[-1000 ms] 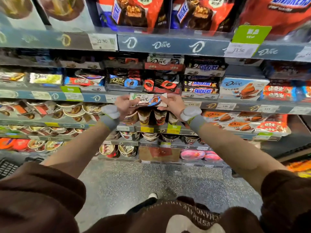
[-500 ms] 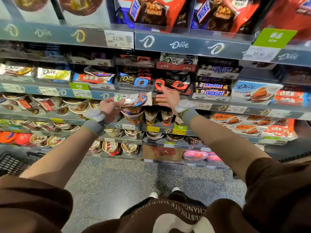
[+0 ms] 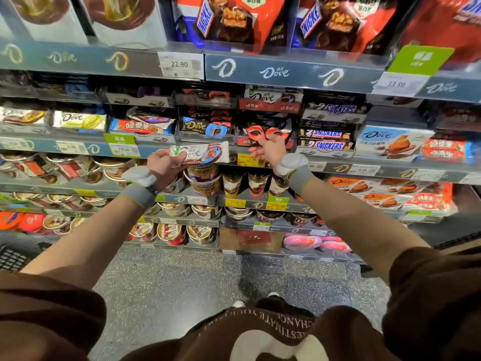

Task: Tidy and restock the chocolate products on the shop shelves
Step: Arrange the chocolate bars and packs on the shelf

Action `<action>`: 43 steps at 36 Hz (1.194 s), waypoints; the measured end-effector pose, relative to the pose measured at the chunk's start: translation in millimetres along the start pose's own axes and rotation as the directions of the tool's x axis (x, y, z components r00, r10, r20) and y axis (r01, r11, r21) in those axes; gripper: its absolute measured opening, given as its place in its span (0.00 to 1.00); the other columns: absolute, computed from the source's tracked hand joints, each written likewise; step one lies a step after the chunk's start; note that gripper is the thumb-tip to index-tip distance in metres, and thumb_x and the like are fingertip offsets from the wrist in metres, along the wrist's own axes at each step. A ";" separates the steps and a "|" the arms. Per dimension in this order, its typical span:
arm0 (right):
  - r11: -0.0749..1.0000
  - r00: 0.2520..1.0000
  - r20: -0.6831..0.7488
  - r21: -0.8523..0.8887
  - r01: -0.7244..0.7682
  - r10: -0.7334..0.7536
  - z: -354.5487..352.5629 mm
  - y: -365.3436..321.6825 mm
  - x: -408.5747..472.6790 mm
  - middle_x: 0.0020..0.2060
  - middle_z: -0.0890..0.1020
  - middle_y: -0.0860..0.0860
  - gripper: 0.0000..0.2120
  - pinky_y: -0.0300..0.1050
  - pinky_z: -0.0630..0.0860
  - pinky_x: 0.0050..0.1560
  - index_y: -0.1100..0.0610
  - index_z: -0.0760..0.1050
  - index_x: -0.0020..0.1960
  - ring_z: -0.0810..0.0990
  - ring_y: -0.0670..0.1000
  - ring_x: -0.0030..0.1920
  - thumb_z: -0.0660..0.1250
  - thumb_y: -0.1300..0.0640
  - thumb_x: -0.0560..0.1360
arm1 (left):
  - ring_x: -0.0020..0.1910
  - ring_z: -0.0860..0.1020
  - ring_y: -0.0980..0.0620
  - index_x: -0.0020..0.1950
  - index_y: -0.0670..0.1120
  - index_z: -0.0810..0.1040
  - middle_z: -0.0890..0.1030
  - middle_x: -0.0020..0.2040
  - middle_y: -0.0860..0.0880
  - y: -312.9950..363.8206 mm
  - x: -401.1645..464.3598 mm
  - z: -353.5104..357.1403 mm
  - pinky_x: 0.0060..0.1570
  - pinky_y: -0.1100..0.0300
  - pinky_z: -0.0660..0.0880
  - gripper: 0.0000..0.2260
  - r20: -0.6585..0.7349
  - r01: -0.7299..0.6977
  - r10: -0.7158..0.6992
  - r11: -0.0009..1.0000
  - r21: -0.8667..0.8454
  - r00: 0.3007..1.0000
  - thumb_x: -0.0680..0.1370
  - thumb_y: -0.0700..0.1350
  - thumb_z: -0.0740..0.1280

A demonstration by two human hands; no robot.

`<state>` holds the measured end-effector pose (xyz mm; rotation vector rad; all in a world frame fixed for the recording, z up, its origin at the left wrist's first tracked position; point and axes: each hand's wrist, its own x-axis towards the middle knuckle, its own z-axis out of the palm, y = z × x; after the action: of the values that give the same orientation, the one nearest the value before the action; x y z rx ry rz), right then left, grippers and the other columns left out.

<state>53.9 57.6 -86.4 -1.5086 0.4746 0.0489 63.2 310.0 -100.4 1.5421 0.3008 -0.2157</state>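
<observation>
My left hand (image 3: 162,165) holds a white Dove chocolate bar (image 3: 201,153) by its left end, level, in front of the middle shelf edge. My right hand (image 3: 269,148) reaches into the tray of dark Dove bars with red-orange hearts (image 3: 260,132), fingers spread and touching the front bar. To the left of that tray sits a tray of dark Dove bars with blue hearts (image 3: 205,127). Both wrists wear grey bands.
Snickers bars (image 3: 326,139) stack to the right of my right hand, and a blue Dove box (image 3: 390,142) lies further right. Chocolate cups (image 3: 231,182) fill the shelves below. Large Snickers bags (image 3: 234,19) stand on the top shelf. A black basket (image 3: 11,257) sits at left.
My right hand let go of the white Dove bar and moved up to the red-heart Dove tray. My left hand keeps the bar and shifted slightly left.
</observation>
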 end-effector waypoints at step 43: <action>0.199 0.877 -0.008 -0.975 0.101 -0.480 -49.5 1.2 23.0 0.61 0.68 0.60 0.23 0.52 0.74 0.50 0.59 0.71 0.64 0.72 0.61 0.59 0.64 0.44 0.76 | 0.34 0.82 0.54 0.40 0.38 0.75 0.83 0.31 0.49 -10.7 9.9 34.1 0.30 0.66 0.77 0.05 0.066 0.029 -0.021 0.993 -0.112 0.998 0.76 0.32 0.67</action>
<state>61.0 4.0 -94.6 -2.9126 0.3834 -0.2843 71.0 276.2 -113.6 1.4172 0.2770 -0.2631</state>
